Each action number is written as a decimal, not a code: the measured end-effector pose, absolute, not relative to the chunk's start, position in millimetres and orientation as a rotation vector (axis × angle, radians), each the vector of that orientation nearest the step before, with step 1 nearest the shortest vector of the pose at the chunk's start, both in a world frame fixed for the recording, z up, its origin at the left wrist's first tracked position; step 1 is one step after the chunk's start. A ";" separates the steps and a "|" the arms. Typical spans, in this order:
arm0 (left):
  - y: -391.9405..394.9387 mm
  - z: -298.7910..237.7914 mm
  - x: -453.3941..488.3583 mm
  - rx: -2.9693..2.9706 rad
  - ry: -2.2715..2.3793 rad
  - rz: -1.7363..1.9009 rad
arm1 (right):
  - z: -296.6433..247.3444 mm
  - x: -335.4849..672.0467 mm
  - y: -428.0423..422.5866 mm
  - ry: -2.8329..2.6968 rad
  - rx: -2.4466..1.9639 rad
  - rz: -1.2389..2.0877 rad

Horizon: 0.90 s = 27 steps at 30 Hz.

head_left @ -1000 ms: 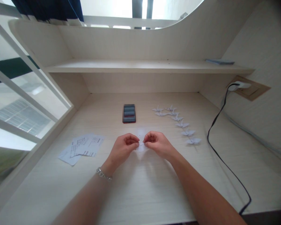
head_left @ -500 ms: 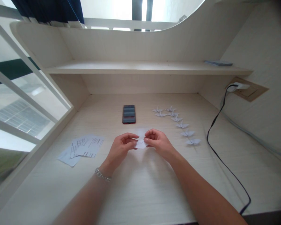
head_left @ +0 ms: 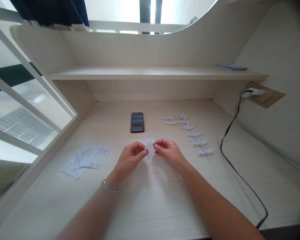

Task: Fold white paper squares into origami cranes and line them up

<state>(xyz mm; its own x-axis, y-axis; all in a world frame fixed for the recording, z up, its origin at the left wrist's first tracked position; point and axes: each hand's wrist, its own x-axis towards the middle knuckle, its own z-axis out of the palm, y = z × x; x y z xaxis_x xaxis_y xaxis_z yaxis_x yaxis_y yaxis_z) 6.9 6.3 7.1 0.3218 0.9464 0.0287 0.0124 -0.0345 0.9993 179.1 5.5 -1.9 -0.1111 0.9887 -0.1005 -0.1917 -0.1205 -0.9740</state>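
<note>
A small piece of folded white paper (head_left: 149, 149), now a narrow pointed kite shape, is held just above the desk. My left hand (head_left: 133, 155) pinches its left edge between thumb and fingers. On the other side, my right hand (head_left: 168, 149) has thumb and fingertips closed at the paper's right edge. Beyond my right hand, several folded paper cranes (head_left: 193, 134) stand in a curved row. Left of my hands lie loose printed paper sheets (head_left: 91, 156), overlapping one another.
A phone (head_left: 137, 122) lies on the desk (head_left: 150, 206) behind my hands. A black cable (head_left: 230, 160) runs from a wall socket (head_left: 265, 95) down the right side. A shelf (head_left: 150, 72) spans the back, with a thin flat item (head_left: 232, 67) on its right end.
The paper has gone from a wider, flatter shape to a narrow pointed one. My left fingers have closed in tighter on its side; both hands stay in nearly the same place.
</note>
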 end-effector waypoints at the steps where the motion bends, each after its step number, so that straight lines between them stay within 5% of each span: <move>1: 7.0 5.9 6.6 1.371 0.976 0.975 | -1.1 180.6 6.8 -1.093 -1.117 1.354; 8: 6.2 1.2 7.8 1.548 1.049 0.953 | 12.4 182.6 -1.0 -1.503 -1.147 0.861; 20: 6.7 -0.5 6.0 1.594 1.112 0.954 | 8.8 185.1 5.3 -1.019 -1.134 0.883; 27: 5.8 -2.6 8.5 1.566 1.107 0.958 | 19.5 183.7 4.0 -0.797 -0.958 1.207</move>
<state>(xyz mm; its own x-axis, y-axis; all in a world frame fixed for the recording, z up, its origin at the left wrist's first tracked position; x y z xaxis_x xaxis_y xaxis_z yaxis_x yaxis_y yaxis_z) 8.5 5.8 -2.6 0.2809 0.9572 0.0697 0.2063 -0.1312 0.9697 183.7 4.0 19.5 0.1919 0.9814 0.0062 -0.3914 0.0823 -0.9166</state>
